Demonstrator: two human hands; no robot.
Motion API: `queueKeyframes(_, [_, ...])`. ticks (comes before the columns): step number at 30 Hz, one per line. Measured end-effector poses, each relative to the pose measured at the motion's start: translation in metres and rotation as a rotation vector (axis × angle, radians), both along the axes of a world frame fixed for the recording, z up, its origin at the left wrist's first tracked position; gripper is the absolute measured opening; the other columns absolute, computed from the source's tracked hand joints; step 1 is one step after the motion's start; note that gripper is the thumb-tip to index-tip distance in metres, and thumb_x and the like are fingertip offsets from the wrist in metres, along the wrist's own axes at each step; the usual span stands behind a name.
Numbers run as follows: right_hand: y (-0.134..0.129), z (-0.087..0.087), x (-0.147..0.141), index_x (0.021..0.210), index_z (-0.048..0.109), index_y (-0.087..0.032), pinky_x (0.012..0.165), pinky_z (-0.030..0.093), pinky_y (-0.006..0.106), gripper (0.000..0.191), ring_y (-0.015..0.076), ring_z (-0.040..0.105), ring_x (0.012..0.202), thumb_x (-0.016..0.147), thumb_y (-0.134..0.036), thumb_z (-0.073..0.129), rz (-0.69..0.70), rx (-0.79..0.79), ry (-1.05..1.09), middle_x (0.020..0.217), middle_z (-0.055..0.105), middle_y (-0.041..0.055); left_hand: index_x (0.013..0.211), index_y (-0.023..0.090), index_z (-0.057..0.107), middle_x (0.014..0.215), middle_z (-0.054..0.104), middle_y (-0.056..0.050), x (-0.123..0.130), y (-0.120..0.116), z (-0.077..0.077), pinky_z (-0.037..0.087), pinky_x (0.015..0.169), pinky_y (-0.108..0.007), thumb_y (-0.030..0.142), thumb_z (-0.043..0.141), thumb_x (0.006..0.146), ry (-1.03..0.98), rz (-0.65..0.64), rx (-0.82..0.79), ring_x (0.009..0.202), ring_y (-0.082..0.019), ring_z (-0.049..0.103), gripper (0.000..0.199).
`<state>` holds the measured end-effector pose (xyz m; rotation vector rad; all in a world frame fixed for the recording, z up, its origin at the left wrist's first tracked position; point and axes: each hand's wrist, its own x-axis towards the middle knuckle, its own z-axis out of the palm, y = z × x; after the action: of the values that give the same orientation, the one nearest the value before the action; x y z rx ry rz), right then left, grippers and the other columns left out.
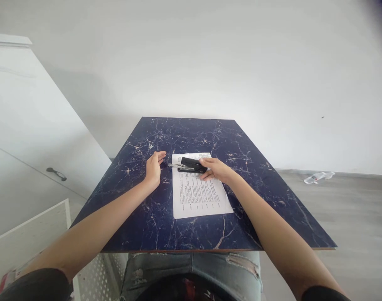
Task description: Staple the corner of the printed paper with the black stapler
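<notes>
My right hand (216,169) grips the back end of a black stapler (192,165) above the upper part of a printed sheet of paper (197,194). The stapler points left, and its metal staple tray sticks out past the front end. To the left of the paper, my left hand (153,168) rests on edge near the tabletop, fingers stretched out and nothing seen in them. A gap separates it from the tray's tip. Part of the sheet's top right is hidden by the stapler and my right hand.
The dark blue marbled table (159,234) carries a tiny pale scrap (151,146) beyond my left hand. A white cabinet (30,125) stands at left, with a white perforated bin (93,280) below. Clear plastic packaging (318,177) lies on the floor at right.
</notes>
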<state>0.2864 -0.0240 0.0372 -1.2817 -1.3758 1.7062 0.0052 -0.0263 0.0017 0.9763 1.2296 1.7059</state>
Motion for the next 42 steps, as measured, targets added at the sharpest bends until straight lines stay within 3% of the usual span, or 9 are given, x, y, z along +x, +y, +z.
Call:
queueKeyframes(5, [-0.007,0.004,-0.009,0.112,0.078,-0.018,0.071,0.071,0.035,0.038,0.0241,0.080,0.075,0.076,-0.024,0.090,-0.029,0.136,-0.088,0.098,0.080,0.0102,0.101,0.018,0.078,0.122,0.075,-0.014,0.005,-0.006,0.006,0.046,0.114,-0.046,0.046,0.052,0.101,-0.047,-0.079,0.032,0.120,-0.027,0.068,0.039])
queueKeyframes(8, [-0.013,0.009,-0.015,0.111,0.079,-0.019,0.080,0.070,0.040,0.040,0.0250,0.080,0.080,0.072,-0.021,0.090,-0.057,0.232,-0.013,0.093,0.079,0.0067,0.102,0.017,0.075,0.127,0.072,-0.014,0.009,-0.010,0.013,0.045,0.116,-0.045,0.043,0.053,0.101,-0.237,-0.126,-0.003,0.124,-0.026,0.066,0.034])
queueKeyframes(14, [-0.026,0.011,-0.033,0.116,0.079,-0.025,0.099,0.064,0.046,0.033,0.0282,0.072,0.118,0.083,-0.021,0.076,-0.207,0.870,-0.115,0.126,0.075,0.0061,0.108,0.014,0.069,0.119,0.072,-0.018,0.009,-0.015,0.021,0.051,0.113,-0.044,0.048,0.047,0.104,-0.583,-0.346,-0.155,0.123,-0.029,0.066,0.041])
queueKeyframes(18, [-0.040,0.010,-0.038,0.126,0.077,-0.035,0.115,0.054,0.045,0.043,0.0238,0.064,0.132,0.097,-0.014,0.051,-0.070,1.105,-0.332,0.146,0.065,-0.0029,0.106,0.012,0.071,0.108,0.074,-0.017,0.010,-0.014,0.018,0.054,0.107,-0.045,0.047,0.045,0.106,-0.568,-0.447,-0.161,0.109,-0.028,0.070,0.043])
queueKeyframes(23, [-0.050,0.015,-0.037,0.128,0.075,-0.038,0.119,0.050,0.047,0.045,0.0247,0.063,0.132,0.099,-0.015,0.049,-0.030,1.052,-0.375,0.147,0.063,-0.0065,0.099,0.015,0.071,0.101,0.074,-0.014,0.014,-0.010,0.012,0.056,0.103,-0.045,0.036,0.047,0.106,-0.464,-0.417,-0.142,0.097,-0.025,0.072,0.032])
queueKeyframes(29, [-0.041,0.020,-0.037,0.123,0.076,-0.033,0.116,0.053,0.048,0.042,0.0260,0.058,0.139,0.095,-0.013,0.052,-0.349,1.034,-0.285,0.143,0.065,-0.0005,0.084,0.018,0.065,0.078,0.064,-0.005,0.009,-0.008,0.008,0.054,0.066,-0.032,0.025,0.056,0.096,-0.273,-0.202,-0.069,0.064,-0.014,0.058,0.017])
queueKeyframes(32, [-0.032,0.021,-0.034,0.119,0.075,-0.028,0.096,0.065,0.045,0.033,0.0292,0.069,0.123,0.088,-0.019,0.067,-0.402,0.845,-0.205,0.132,0.070,0.0054,0.084,0.021,0.063,0.077,0.055,0.000,0.006,-0.015,0.014,0.044,0.058,-0.027,0.020,0.055,0.093,-0.122,-0.059,0.082,0.060,-0.012,0.048,0.012])
queueKeyframes(36, [-0.022,0.017,-0.030,0.121,0.071,-0.019,0.059,0.065,0.030,0.040,0.0249,0.080,0.083,0.082,-0.025,0.078,-0.303,0.401,-0.010,0.108,0.075,0.0090,0.099,0.025,0.063,0.086,0.058,-0.002,0.011,-0.035,0.029,0.049,0.074,-0.031,0.024,0.050,0.101,0.238,0.073,0.307,0.073,-0.015,0.055,0.013])
queueKeyframes(42, [-0.021,0.008,-0.032,0.108,0.074,-0.018,0.054,0.062,0.024,0.023,0.0226,0.080,0.080,0.086,-0.013,0.078,-0.124,0.107,0.025,0.096,0.078,0.0091,0.122,0.025,0.061,0.124,0.067,-0.011,0.028,-0.060,0.045,0.053,0.103,-0.044,0.046,0.049,0.107,0.353,-0.066,0.408,0.106,-0.024,0.069,0.028])
